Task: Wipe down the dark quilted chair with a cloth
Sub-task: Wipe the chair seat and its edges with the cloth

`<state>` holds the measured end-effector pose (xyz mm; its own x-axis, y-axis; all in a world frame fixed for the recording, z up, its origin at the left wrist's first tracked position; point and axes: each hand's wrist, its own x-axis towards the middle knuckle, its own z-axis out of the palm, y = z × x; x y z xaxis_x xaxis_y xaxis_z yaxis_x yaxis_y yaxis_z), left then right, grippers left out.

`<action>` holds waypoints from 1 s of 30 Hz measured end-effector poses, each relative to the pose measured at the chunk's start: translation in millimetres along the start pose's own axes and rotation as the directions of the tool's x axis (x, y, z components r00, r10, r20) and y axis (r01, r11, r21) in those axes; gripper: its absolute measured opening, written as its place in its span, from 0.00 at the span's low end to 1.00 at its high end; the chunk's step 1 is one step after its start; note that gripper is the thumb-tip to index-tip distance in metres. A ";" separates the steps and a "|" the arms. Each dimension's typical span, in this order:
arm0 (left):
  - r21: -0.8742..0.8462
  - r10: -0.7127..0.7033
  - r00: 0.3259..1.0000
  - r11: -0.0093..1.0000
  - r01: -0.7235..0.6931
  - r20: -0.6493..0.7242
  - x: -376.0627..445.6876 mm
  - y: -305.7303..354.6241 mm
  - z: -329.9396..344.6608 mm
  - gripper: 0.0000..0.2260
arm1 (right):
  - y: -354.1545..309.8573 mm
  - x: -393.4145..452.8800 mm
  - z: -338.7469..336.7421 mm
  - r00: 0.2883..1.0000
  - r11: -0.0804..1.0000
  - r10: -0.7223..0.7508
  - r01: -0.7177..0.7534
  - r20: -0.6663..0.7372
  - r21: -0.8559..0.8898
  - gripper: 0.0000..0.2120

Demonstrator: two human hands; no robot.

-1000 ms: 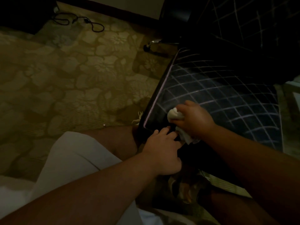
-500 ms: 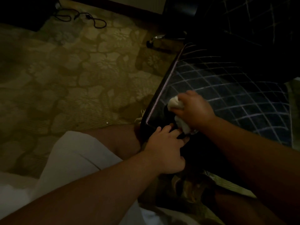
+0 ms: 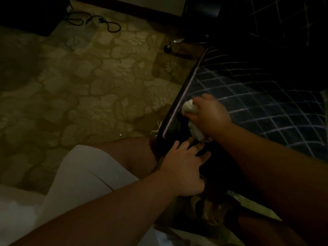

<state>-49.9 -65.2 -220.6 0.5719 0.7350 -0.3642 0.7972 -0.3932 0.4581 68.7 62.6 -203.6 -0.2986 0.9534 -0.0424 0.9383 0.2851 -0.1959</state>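
No readable text, label, brand, number or sign shows anywhere; the view is dim and nothing legible stands out.

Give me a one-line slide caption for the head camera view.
Right hand rubs a white cloth along the chair seat's edge while the left hand rests on its corner.

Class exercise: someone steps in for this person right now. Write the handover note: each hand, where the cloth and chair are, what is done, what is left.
Right hand: grips the bunched white cloth, pressing it on the chair seat near its front left corner, beside the piped edge.
Left hand: fingers spread, resting on the seat's front edge, holding nothing.
Done: wiping is under way at that corner; how much is clean cannot be told in this light.
Left: probably the rest of the quilted seat and the backrest.
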 end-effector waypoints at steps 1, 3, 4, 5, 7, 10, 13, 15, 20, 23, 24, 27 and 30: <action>-0.007 -0.005 1.000 1.000 0.005 0.008 -0.3 -0.6 0.8 0.39 | 2.0 10.2 -0.4 0.996 0.996 0.083 -0.083 -0.031 0.015 0.18; 0.000 -0.012 1.000 1.000 0.012 0.021 -1.1 -2.8 1.1 0.40 | 0.5 22.9 -1.0 0.988 0.990 0.137 -0.136 -0.064 0.030 0.18; 0.010 -0.012 1.000 1.000 0.012 0.026 -1.1 -4.2 0.8 0.40 | -3.6 23.4 -0.8 0.993 0.995 0.101 -0.099 -0.065 0.028 0.17; 0.017 -0.011 0.999 1.000 0.010 0.035 -1.2 -5.0 -0.1 0.39 | -8.3 19.7 0.0 0.998 0.999 0.041 -0.040 -0.049 0.028 0.15; 0.037 -0.012 0.998 0.999 0.010 0.055 -0.2 -5.4 -1.2 0.39 | -17.2 7.8 2.6 0.996 0.996 -0.090 0.090 0.011 0.028 0.13; 0.060 -0.010 0.998 0.998 0.006 0.068 0.2 -3.7 0.5 0.40 | -15.7 6.4 1.5 0.987 0.988 -0.151 0.151 0.053 -0.008 0.15; 0.060 0.006 0.998 0.998 -0.010 0.062 -0.6 -4.3 5.7 0.41 | -2.8 29.6 -7.4 0.998 0.999 0.044 -0.044 0.037 -0.023 0.20; 0.059 0.009 0.998 0.998 -0.013 0.058 -0.8 -6.3 6.6 0.42 | 1.7 36.0 -10.2 0.995 0.995 0.099 -0.100 0.021 0.011 0.20; 0.073 -0.009 0.999 0.997 0.006 0.035 -3.2 -1.8 2.2 0.40 | -3.7 -8.8 -6.0 0.997 0.995 -0.058 0.053 0.059 0.080 0.12; 0.116 -0.031 0.999 0.993 0.029 0.018 -4.1 8.1 1.4 0.38 | 14.6 -39.8 -15.9 0.999 0.987 -0.010 0.015 -0.034 0.162 0.13; 0.138 -0.042 0.999 0.990 0.039 0.017 -3.9 11.5 -0.6 0.38 | 23.5 -49.2 -22.2 0.995 0.981 0.041 -0.024 -0.087 0.191 0.13; 0.211 -0.085 0.996 0.974 0.085 -0.007 -1.1 29.4 -9.6 0.33 | 54.1 -89.2 -40.4 0.984 0.975 0.135 -0.111 -0.113 0.194 0.13; 0.254 -0.136 0.988 0.956 0.149 -0.068 7.0 59.2 -11.4 0.28 | 84.9 -139.8 -59.0 0.983 0.976 0.167 -0.154 -0.076 0.153 0.14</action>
<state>-0.9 -77.1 -186.7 0.4434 0.8174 -0.3677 0.8963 -0.4062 0.1779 200.4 -40.7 -156.5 -0.1234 0.9924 0.0000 0.9352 0.1163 -0.3345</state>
